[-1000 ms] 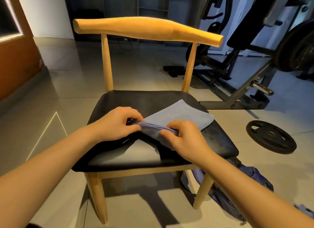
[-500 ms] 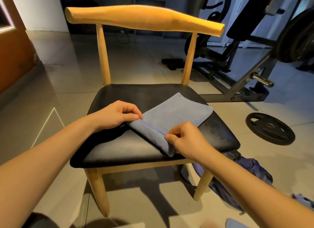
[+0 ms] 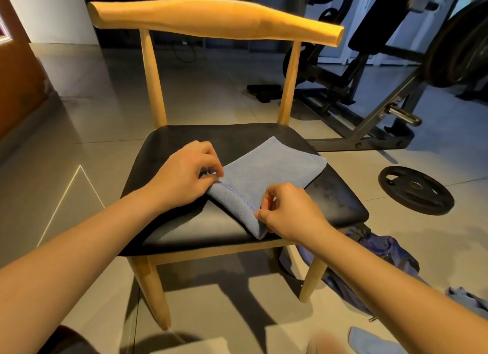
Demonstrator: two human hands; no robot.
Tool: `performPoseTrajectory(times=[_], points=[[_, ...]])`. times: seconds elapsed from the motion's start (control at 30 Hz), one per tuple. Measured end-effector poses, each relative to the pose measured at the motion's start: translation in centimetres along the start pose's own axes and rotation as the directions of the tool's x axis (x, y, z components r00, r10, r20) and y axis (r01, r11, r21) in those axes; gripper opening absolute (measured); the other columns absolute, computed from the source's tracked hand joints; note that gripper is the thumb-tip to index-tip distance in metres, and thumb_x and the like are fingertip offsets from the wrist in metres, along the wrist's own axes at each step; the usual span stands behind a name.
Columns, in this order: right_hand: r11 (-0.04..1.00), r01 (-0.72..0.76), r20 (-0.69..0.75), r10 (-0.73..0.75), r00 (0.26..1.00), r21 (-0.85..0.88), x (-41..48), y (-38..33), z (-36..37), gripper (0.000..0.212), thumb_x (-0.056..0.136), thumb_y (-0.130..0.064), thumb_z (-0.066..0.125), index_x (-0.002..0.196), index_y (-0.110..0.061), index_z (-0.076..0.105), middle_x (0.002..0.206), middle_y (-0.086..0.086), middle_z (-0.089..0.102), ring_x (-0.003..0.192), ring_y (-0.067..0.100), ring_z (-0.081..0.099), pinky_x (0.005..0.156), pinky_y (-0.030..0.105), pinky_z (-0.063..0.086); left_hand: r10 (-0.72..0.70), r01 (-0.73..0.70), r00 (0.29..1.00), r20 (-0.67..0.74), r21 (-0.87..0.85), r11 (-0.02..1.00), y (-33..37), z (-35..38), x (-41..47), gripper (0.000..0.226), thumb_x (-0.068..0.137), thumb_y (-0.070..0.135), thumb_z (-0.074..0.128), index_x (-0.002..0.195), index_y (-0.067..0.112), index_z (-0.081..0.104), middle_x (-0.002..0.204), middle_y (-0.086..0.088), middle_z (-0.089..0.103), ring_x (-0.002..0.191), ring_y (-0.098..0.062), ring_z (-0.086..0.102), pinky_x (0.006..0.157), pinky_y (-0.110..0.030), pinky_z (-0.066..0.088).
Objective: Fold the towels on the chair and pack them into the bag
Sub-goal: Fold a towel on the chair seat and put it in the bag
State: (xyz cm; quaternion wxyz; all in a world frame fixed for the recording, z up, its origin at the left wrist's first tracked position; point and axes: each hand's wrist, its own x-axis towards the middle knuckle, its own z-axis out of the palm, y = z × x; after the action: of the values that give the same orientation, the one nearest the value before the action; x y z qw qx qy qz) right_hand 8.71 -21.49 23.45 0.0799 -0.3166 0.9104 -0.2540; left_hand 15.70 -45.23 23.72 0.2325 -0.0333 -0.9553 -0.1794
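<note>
The left hand [image 3: 184,176] pinches the left corner of the blue-grey towel [image 3: 266,168] between thumb and curled fingers [image 3: 211,166]. The towel lies folded flat on the black seat of the wooden chair [image 3: 340,203], and its stitched edge runs to the right hand [image 3: 290,213], whose fingers [image 3: 266,197] pinch the near corner. This looks like the folding step, edges being squared; the next move probably calls for one more fold, or a lift towards the purple bag [image 3: 385,258] slumped on the floor beside the chair's right front leg.
</note>
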Motion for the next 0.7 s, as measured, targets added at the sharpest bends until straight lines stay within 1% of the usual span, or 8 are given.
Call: performPoseTrajectory(times=[0.17, 0.23, 0.3, 0.37, 0.43, 0.5, 0.57, 0.7], points=[[0.968, 0.198, -0.078, -0.212, 0.974, -0.154, -0.9, 0.1, 0.2, 0.008, 0.091, -0.027, 0.064, 0.086, -0.024, 0.069, 0.082, -0.007, 0.063, 0.079, 0.02, 0.06, 0.065, 0.038, 0.05, 0.061, -0.047, 0.979, 0.195, -0.074, 0.996, -0.3, -0.4, -1.3, 0.026, 0.093, 0.018, 0.071, 0.114, 0.03, 0.078, 0.11, 0.021, 0.071, 0.105, 0.001, 0.062, 0.093, -0.024, 0.053], [0.875, 0.369, -0.084, -0.412, 0.907, -0.313, -1.7, 0.1, 0.8, 0.018, 0.091, -0.024, 0.052, 0.083, -0.019, 0.067, 0.081, 0.0, 0.055, 0.07, 0.029, 0.055, 0.056, 0.038, 0.037, 0.066, -0.051, 0.97, 0.235, -0.069, 0.996, -0.9, -0.5, -1.6, 0.034, 0.088, 0.023, 0.076, 0.12, 0.034, 0.076, 0.118, 0.022, 0.069, 0.114, 0.003, 0.058, 0.1, -0.023, 0.049], [0.785, 0.424, -0.087, -0.512, 0.855, -0.452, -2.6, -0.1, 1.3, 0.027, 0.09, -0.034, 0.047, 0.075, -0.017, 0.062, 0.074, 0.001, 0.048, 0.057, 0.028, 0.05, 0.049, 0.034, 0.028, 0.053, -0.038, 0.966, 0.252, -0.064, 0.997, -1.1, -0.4, -1.5, 0.034, 0.089, 0.028, 0.077, 0.122, 0.035, 0.074, 0.12, 0.023, 0.067, 0.116, 0.002, 0.056, 0.101, -0.024, 0.047], [0.746, 0.399, -0.075, -0.512, 0.856, -0.533, -2.9, -0.3, 1.5, 0.031, 0.085, -0.047, 0.059, 0.072, -0.019, 0.058, 0.071, -0.001, 0.047, 0.049, 0.023, 0.048, 0.044, 0.031, 0.024, 0.04, -0.026, 0.963, 0.266, -0.057, 0.998, -0.9, -0.3, -1.2, 0.026, 0.092, 0.033, 0.073, 0.118, 0.037, 0.075, 0.116, 0.026, 0.065, 0.113, 0.0, 0.056, 0.098, -0.025, 0.047], [0.733, 0.392, -0.069, -0.511, 0.857, -0.557, -3.1, -0.4, 1.8, 0.03, 0.077, -0.043, 0.075, 0.074, -0.018, 0.059, 0.072, 0.0, 0.049, 0.05, 0.023, 0.052, 0.041, 0.031, 0.029, 0.03, -0.008, 0.955, 0.294, -0.075, 0.997, -0.8, -0.3, -0.7, 0.018, 0.095, 0.036, 0.069, 0.112, 0.039, 0.075, 0.112, 0.024, 0.064, 0.11, -0.002, 0.056, 0.094, -0.026, 0.047], [0.801, 0.363, -0.092, -0.456, 0.885, -0.477, -2.9, -0.4, 1.5, 0.02, 0.09, -0.036, 0.066, 0.085, -0.017, 0.061, 0.082, 0.002, 0.052, 0.065, 0.028, 0.057, 0.052, 0.038, 0.044, 0.002, 0.037, 0.941, 0.337, -0.109, 0.993, -0.9, -0.4, -0.2, 0.012, 0.095, 0.037, 0.068, 0.105, 0.038, 0.074, 0.109, 0.021, 0.063, 0.108, -0.002, 0.055, 0.093, -0.028, 0.046], [0.893, 0.301, -0.094, -0.35, 0.932, -0.335, -2.6, -0.4, 0.7, 0.02, 0.099, -0.035, 0.053, 0.089, -0.019, 0.06, 0.088, 0.0, 0.052, 0.079, 0.029, 0.056, 0.064, 0.039, 0.044, -0.042, 0.102, 0.921, 0.387, -0.136, 0.986, -1.1, -0.5, 0.4, 0.008, 0.096, 0.038, 0.067, 0.102, 0.037, 0.073, 0.107, 0.019, 0.063, 0.108, -0.003, 0.054, 0.094, -0.029, 0.046], [0.985, 0.139, 0.004, -0.139, 0.99, -0.106, -0.9, 0.5, -0.3, 0.032, 0.097, -0.027, 0.055, 0.067, -0.017, 0.048, 0.064, -0.002, 0.045, 0.071, 0.029, 0.048, 0.055, 0.035, 0.036, -0.107, 0.195, 0.909, 0.403, -0.182, 0.964, -1.3, 0.0, 1.4, 0.007, 0.097, 0.036, 0.067, 0.102, 0.037, 0.072, 0.103, 0.01, 0.064, 0.099, -0.005, 0.058, 0.09, -0.025, 0.045]])
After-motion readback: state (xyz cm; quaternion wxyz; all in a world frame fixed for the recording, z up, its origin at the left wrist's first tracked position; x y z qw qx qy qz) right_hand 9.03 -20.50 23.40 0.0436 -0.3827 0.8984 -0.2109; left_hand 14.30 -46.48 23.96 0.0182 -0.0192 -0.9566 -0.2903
